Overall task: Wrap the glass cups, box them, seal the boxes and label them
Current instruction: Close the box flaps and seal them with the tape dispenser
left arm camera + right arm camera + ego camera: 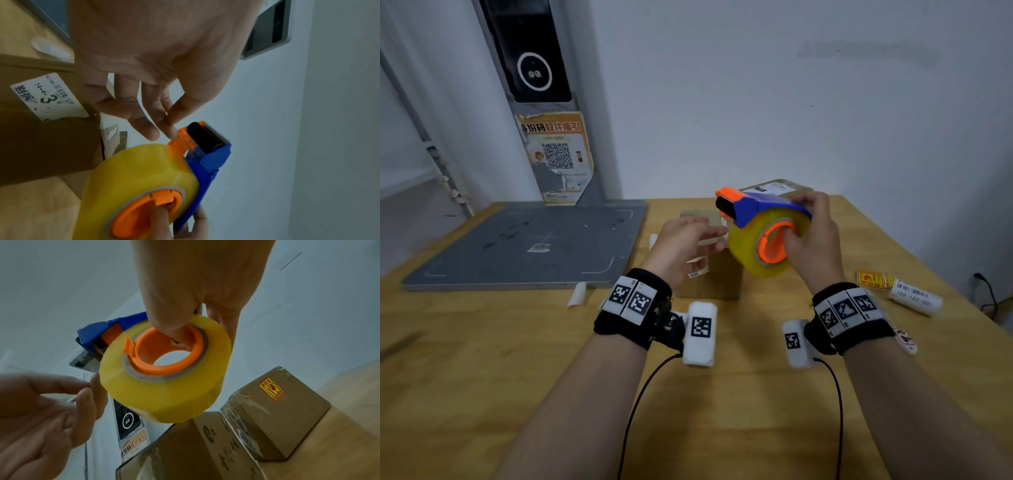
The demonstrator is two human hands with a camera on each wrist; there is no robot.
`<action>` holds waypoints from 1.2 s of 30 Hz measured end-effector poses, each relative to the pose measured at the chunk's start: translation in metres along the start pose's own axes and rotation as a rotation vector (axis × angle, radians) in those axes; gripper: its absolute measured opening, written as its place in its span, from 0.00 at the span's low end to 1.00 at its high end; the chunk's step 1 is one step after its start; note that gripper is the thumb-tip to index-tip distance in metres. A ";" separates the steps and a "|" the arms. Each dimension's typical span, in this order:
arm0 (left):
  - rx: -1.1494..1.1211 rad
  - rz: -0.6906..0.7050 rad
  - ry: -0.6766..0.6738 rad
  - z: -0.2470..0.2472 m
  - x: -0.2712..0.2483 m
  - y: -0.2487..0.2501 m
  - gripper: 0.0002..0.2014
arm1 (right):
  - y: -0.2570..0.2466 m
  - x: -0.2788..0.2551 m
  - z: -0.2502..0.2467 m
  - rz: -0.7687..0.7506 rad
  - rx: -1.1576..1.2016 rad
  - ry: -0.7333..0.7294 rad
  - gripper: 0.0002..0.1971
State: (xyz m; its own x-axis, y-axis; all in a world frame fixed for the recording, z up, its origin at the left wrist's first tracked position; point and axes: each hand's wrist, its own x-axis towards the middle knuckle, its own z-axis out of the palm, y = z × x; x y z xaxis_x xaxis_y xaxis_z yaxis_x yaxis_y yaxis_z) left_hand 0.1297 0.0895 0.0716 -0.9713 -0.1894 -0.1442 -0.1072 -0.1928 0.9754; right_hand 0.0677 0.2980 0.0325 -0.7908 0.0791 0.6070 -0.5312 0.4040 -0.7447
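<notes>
Two taped cardboard boxes (273, 415), contents unseen

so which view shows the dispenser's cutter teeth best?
Left wrist. The serrated blade faces that camera in sharp profile above the black roller, with the left hand reaching toward it. The head view shows only the tape dispenser head's orange end, no teeth. The right wrist view shows the roll and core; the blade is hidden.

Readable text: two labels, one poster.
Box label (48, 97): "14-4-3". Label roll (915, 297): "102-102-C01". Poster (556, 156): QR code, Chinese heading.
</notes>
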 end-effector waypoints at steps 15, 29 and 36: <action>-0.226 -0.261 -0.192 0.017 -0.019 -0.001 0.08 | -0.004 -0.005 -0.004 0.030 0.047 0.008 0.27; -0.252 -0.257 -0.151 0.024 -0.015 -0.011 0.14 | 0.003 -0.003 0.001 0.047 0.018 0.023 0.27; -0.246 -0.238 -0.108 0.025 -0.004 -0.018 0.08 | 0.012 -0.001 0.005 0.058 -0.028 0.019 0.28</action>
State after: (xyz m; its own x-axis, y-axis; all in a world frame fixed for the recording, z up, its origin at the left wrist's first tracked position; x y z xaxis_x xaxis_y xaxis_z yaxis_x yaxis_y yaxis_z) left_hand 0.1307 0.1174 0.0591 -0.9435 -0.0115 -0.3312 -0.2913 -0.4476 0.8454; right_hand 0.0605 0.2977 0.0221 -0.8141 0.1202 0.5681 -0.4755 0.4236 -0.7710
